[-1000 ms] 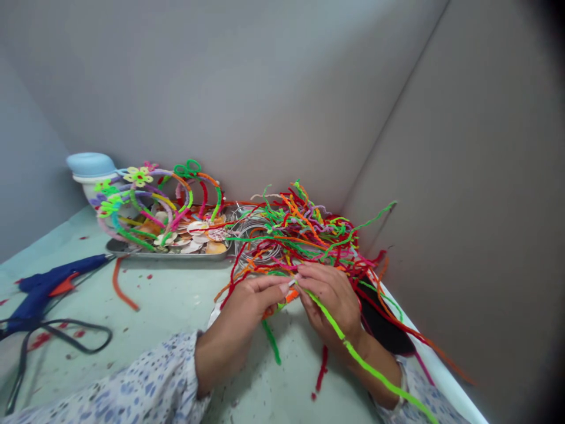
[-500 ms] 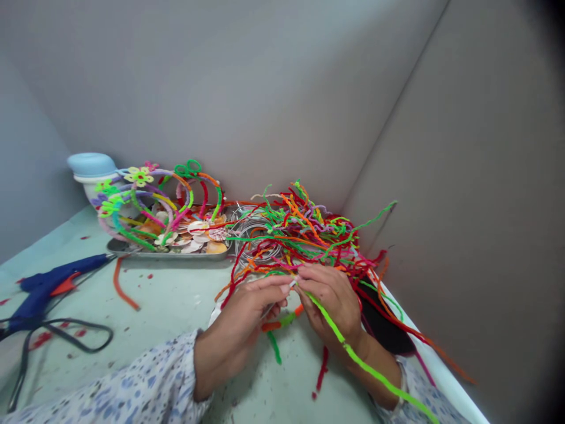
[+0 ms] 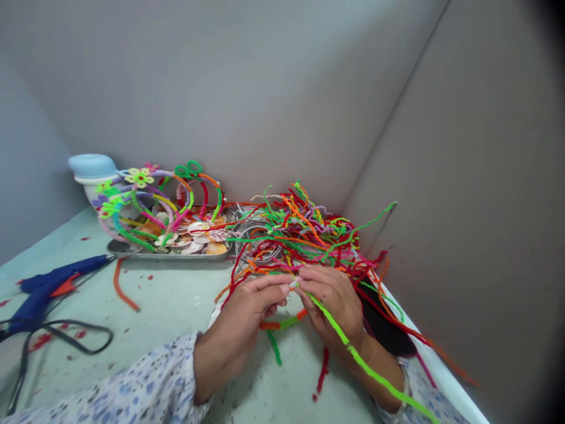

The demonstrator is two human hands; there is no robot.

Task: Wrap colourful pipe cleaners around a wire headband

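Note:
My left hand [image 3: 247, 309] is closed, thumb and forefinger pinching a small whitish piece [image 3: 293, 284] that looks like the bare part of a hoop. My right hand [image 3: 333, 306] is closed against it, fingers pressed on a lime-green pipe cleaner [image 3: 339, 330]. The long end of that pipe cleaner runs over my right wrist to the bottom edge. Beneath and between the hands shows an arc [image 3: 286, 323] wrapped in orange and green fuzz, like part of a headband. How it joins the pinched piece is hidden by my fingers.
A tangled heap of pipe cleaners [image 3: 309, 227] and coiled wire [image 3: 256, 232] lies behind my hands. To its left stand wrapped headbands [image 3: 194, 176] in a metal tray [image 3: 168, 255] of shells, beside a blue-capped bottle [image 3: 93, 168]. A blue glue gun [image 3: 44, 288] with its cord lies at left.
My hands stay pinched together in nearly the same place. The lime-green pipe cleaner has shifted slightly right, and the orange-green arc has moved a little.

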